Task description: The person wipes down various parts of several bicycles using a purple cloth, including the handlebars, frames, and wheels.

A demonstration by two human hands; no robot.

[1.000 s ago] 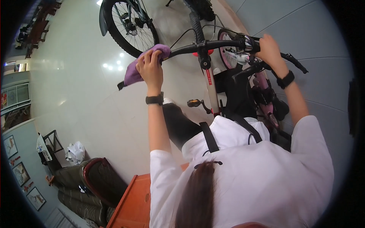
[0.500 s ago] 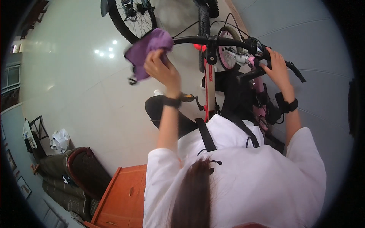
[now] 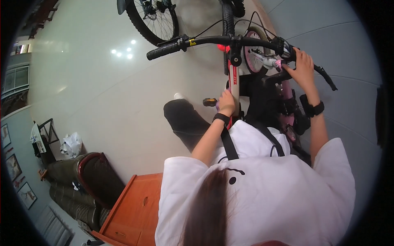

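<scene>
A bicycle with a red and white frame (image 3: pixel 234 84) stands upright before me, its black handlebar (image 3: pixel 213 40) running across. My right hand (image 3: pixel 303 69) is wrapped round the handlebar's right end, beside the brake lever (image 3: pixel 326 78). Lower down, my left hand (image 3: pixel 227 102) is closed against the frame tube. Only a sliver of the purple cloth (image 3: pixel 217 106) shows at its fingers; the rest is hidden. The left handlebar grip (image 3: pixel 163 51) is bare. Close to my left hand is a pedal (image 3: pixel 209 102).
A pink-rimmed bicycle wheel (image 3: pixel 255 50) is close by on the right, near the grey wall (image 3: pixel 344 53). Another bike's wheel (image 3: pixel 154 20) stands ahead. Behind on the left are an orange-brown cabinet (image 3: pixel 137 201), a dark sofa (image 3: pixel 100 176) and a white plastic bag (image 3: pixel 71 144).
My left hand has moved from beside the left grip down and right to the frame tube, taking the purple cloth along. My right hand stays on the handlebar.
</scene>
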